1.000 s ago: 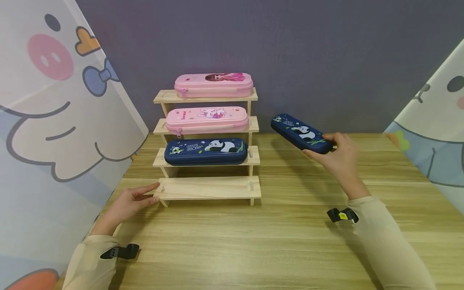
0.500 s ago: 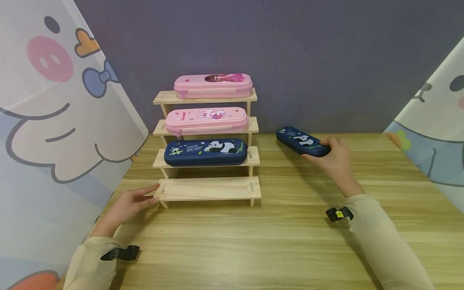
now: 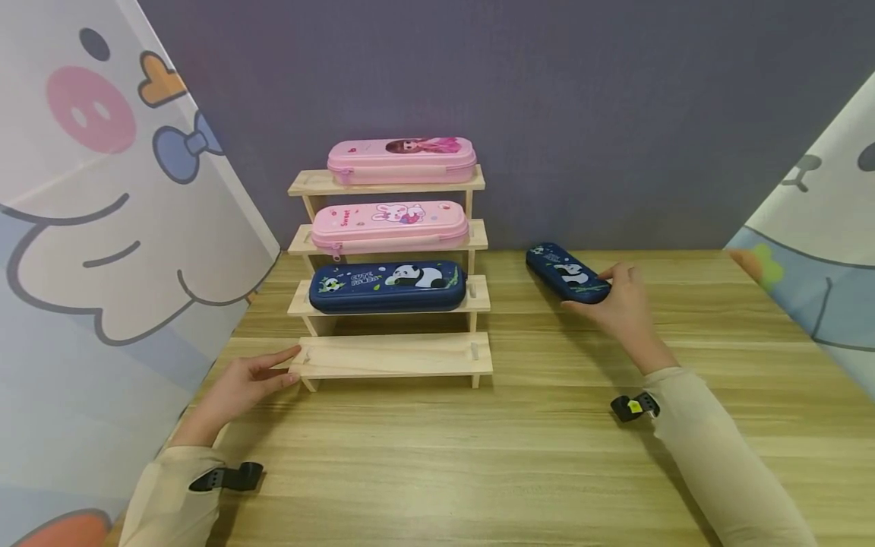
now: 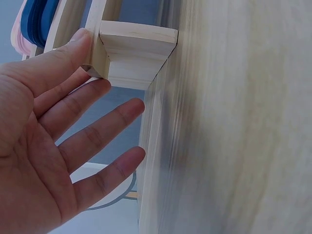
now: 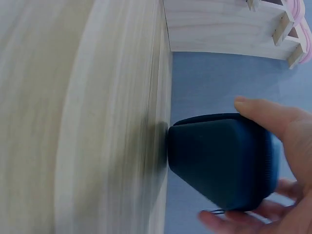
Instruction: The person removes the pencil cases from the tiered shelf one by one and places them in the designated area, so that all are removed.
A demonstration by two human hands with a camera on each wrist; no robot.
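My right hand (image 3: 625,311) grips the near end of a navy pencil case (image 3: 562,272) with a panda print, thumb on one side and fingers on the other. In the right wrist view the case (image 5: 209,158) is tilted, its far end low at the tabletop. A stepped wooden rack (image 3: 396,355) stands left of it. My left hand (image 3: 235,393) pinches the left end of the rack's lowest board between thumb and index finger; its other fingers (image 4: 92,141) are spread. Another navy panda pencil case (image 3: 388,287) lies on the board above.
Two pink pencil cases, one with a rabbit (image 3: 391,226) and one with a doll (image 3: 402,161), lie on the upper boards. A grey wall (image 3: 615,137) rises behind the wood-grain table (image 3: 437,471). Cartoon-printed panels (image 3: 61,251) flank both sides.
My right hand has lowered the navy pencil case toward the back of the table, turning it a little and shifting slightly left. The left hand has stayed on the rack.
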